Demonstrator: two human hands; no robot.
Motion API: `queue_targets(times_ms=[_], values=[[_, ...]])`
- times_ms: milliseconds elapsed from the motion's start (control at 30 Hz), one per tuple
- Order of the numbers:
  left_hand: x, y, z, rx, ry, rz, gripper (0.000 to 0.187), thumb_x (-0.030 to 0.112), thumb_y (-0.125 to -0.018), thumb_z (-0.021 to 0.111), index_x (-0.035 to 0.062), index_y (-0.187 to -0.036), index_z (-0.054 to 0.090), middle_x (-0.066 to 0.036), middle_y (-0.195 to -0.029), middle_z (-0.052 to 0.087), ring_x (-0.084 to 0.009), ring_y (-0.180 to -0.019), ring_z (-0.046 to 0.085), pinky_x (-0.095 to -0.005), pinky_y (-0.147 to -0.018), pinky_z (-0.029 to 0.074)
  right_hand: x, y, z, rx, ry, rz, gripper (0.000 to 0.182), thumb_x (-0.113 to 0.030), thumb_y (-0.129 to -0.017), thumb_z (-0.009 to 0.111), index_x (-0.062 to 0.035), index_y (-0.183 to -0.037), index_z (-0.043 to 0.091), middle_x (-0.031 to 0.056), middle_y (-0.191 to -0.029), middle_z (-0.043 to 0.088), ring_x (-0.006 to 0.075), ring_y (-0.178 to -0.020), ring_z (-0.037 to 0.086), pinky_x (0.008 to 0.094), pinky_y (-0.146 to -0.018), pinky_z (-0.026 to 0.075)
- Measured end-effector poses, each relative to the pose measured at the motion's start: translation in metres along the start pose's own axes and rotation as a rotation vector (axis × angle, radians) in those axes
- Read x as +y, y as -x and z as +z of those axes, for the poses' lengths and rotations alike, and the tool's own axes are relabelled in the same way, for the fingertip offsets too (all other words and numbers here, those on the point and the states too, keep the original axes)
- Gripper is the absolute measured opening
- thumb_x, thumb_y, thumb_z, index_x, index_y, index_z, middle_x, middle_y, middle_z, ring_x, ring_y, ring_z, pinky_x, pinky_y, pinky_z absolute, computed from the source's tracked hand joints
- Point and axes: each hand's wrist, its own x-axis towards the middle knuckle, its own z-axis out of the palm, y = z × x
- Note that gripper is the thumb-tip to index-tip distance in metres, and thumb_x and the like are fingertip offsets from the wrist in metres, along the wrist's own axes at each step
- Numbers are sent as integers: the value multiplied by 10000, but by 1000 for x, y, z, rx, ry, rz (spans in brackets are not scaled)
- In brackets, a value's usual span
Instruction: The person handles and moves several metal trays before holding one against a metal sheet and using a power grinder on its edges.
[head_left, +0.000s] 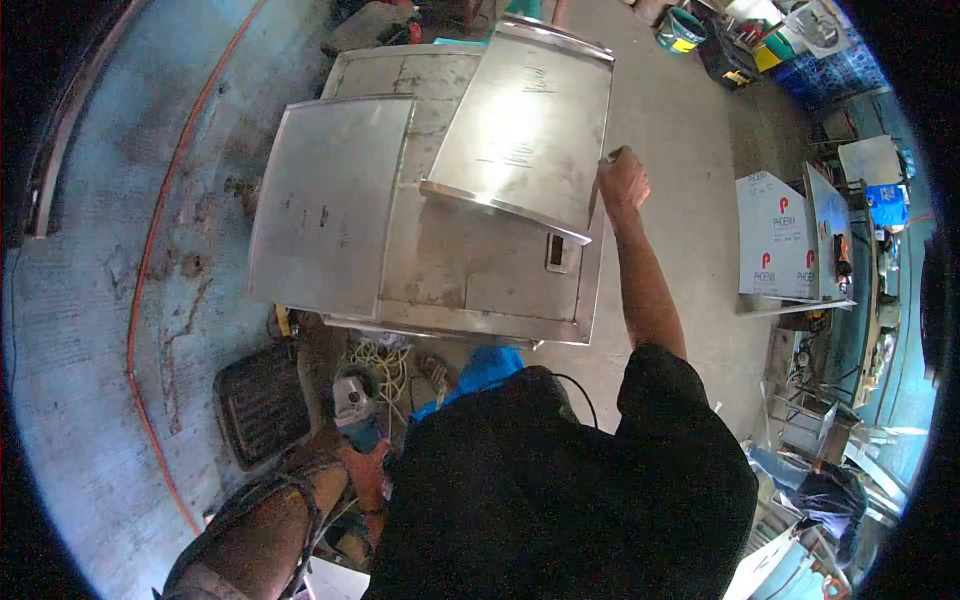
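My right hand (624,181) is closed at the right edge of a shiny metal panel (540,110), its arm stretched forward. This panel has dark scribbled marks and a folded front lip, and lies tilted over a larger metal piece (450,255) with a small rectangular cutout. To its left, a duller flat panel (325,205) rests over the same piece. Low at the left of my body, a skin-coloured shape that looks like my left hand (368,475) is beside a grey and blue object (354,402); its fingers cannot be made out.
A worn blue wall (90,330) with an orange line stands at the left. Below the metal are a black case (262,405) and coiled pale cable (382,362). Printed white boards (772,235) stand at the right, with a bucket (681,30) at the top and cluttered shelving behind.
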Motion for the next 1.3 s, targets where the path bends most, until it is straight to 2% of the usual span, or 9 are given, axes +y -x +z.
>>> queue_targets(times_ms=[133, 267, 367, 400, 500, 600, 667, 767, 1300], values=[[-4, -1, 4, 3, -114, -118, 1019, 403, -671, 834, -87, -1413, 335, -322, -1453, 346, -455, -1327, 367, -500, -1099, 306, 9, -14, 20, -18, -79, 79, 197, -229, -795, 628, -99, -920, 706, 136, -960, 705, 341, -937, 672, 502, -819, 504], [-144, -27, 9, -15, 13, -29, 1049, 450, -694, 822, -115, -1414, 311, -335, -1452, 337, -461, -1342, 351, -503, -1105, 304, -4, -16, 13, -127, 31, 54, 233, -240, -793, 636, -113, -970, 717, 153, -970, 692, 348, -942, 662, 497, -857, 493], [-71, -4, 12, -17, -138, -41, 1061, 468, -711, 811, -120, -1424, 291, -340, -1453, 333, -464, -1349, 343, -505, -1109, 300, -37, -16, -1, 119, 13, -55, 235, -190, -826, 621, -115, -1027, 717, 156, -995, 676, 358, -933, 651, 480, -866, 492], [-33, 8, 13, -24, -366, -44, 1065, 475, -721, 803, -117, -1433, 277, -341, -1454, 330, -465, -1352, 339, -507, -1111, 296, -56, -19, 4, 84, -72, -294, 234, -157, -838, 617, -114, -1047, 712, 149, -1019, 668, 348, -950, 644, 475, -874, 492], [-175, -5, 19, 36, -583, 116, 1085, 479, -706, 806, -106, -1443, 266, -339, -1447, 337, -461, -1354, 334, -496, -1110, 294, -127, -16, 24, -52, -239, -878, 189, -92, -845, 606, -110, -1003, 708, 109, -1063, 650, 308, -940, 638, 433, -915, 489], [2, 31, 10, -32, -331, -137, 1068, 473, -694, 807, -71, -1448, 282, -313, -1413, 400, -449, -1313, 398, -477, -1076, 337, -173, -30, 67, 15, -190, -1347, 236, -109, -857, 610, -123, -1074, 703, 95, -1103, 642, 305, -977, 624, 403, -918, 493], [35, 38, 8, -48, -236, -213, 1036, 443, -683, 820, -55, -1437, 313, -300, -1381, 443, -443, -1279, 438, -470, -1053, 363, -195, -39, 92, -9, -264, -1721, 168, -143, -851, 625, -126, -1002, 700, 81, -1029, 650, 300, -952, 624, 382, -889, 506], [-17, 46, 13, -128, -154, -219, 958, 357, -665, 835, -34, -1407, 370, -276, -1310, 520, -434, -1206, 509, -458, -1007, 407, -222, -54, 103, -500, -4, -1836, 96, -178, -839, 642, -120, -909, 674, 69, -938, 642, 275, -928, 626, 395, -876, 507], [40, 76, 29, 125, 54, -238, 862, 203, -644, 814, -68, -1354, 408, -261, -1220, 577, -345, -1140, 570, -415, -977, 433, -235, -56, 74, -478, -33, -2038, 90, -126, -829, 669, -45, -863, 646, 81, -883, 652, 251, -927, 627, 347, -831, 527]])
